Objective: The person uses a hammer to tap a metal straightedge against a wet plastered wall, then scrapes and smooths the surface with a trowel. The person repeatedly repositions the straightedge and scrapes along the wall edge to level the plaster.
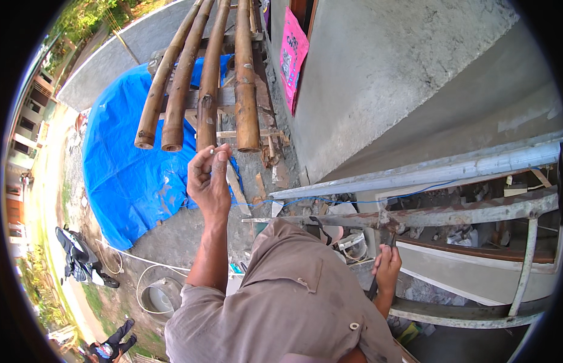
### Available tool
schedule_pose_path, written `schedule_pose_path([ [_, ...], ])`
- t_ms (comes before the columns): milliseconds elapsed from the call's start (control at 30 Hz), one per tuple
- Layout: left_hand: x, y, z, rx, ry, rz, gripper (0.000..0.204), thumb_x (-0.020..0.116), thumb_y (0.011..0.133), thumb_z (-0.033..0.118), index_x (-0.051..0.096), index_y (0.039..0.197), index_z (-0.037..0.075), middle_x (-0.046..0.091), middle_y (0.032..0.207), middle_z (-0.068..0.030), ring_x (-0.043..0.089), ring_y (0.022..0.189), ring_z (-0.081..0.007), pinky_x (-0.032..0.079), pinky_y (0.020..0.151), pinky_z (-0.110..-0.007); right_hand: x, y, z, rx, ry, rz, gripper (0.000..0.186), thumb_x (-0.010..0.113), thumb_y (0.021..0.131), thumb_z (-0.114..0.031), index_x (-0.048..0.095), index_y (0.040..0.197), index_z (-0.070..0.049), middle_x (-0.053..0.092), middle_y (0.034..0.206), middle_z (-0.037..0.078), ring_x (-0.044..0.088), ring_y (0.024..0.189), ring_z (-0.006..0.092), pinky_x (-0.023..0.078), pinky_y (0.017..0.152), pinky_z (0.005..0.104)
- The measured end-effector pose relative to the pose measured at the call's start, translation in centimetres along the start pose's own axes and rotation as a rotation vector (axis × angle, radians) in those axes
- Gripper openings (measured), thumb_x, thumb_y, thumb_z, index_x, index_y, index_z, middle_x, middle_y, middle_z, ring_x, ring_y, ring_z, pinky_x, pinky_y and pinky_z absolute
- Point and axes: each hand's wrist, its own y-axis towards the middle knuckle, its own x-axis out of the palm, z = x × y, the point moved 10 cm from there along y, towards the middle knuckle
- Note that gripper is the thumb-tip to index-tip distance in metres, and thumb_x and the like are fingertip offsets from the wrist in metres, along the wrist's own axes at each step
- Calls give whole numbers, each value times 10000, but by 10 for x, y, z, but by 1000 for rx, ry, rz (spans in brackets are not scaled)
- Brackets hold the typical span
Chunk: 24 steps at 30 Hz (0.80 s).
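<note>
Nearest us, a drab cloth shirt. The left hand is raised, fingers pinched on a small nail-like item, too small to confirm. The right hand is closed round a dark tool handle under a rusty rail. Beyond the left hand: round, mottled bamboo poles, crinkled blue tarpaulin. In our judgement, the pinched piece could slip and drop far below.

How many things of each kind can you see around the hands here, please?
Bamboo poles: 4
Blue tarpaulin: 1
Pink sheet on the wall: 1
Motorbike: 1
Round basin: 1
Hands: 2, left hand raised, right hand by the metal frame
Total: 10
</note>
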Motion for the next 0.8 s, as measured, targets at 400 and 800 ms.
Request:
schedule_pose_path([
  [400,27,-45,3,420,550,-102,244,730,744,-58,629,942,40,686,888,-120,655,810,-243,478,733,-329,2,9,20,14,-94,-117,357,492,990,-349,547,988,4,461,566,-3,414,390,60,325,355,208],
  [800,28,-34,-37,495,827,-97,339,772,694,60,663,1006,136,653,917,-40,614,785,-230,438,697,-352,9,3,24,38,-123,-130,320,491,988,-314,564,990,-2,478,557,5,429,391,67,336,358,220],
])
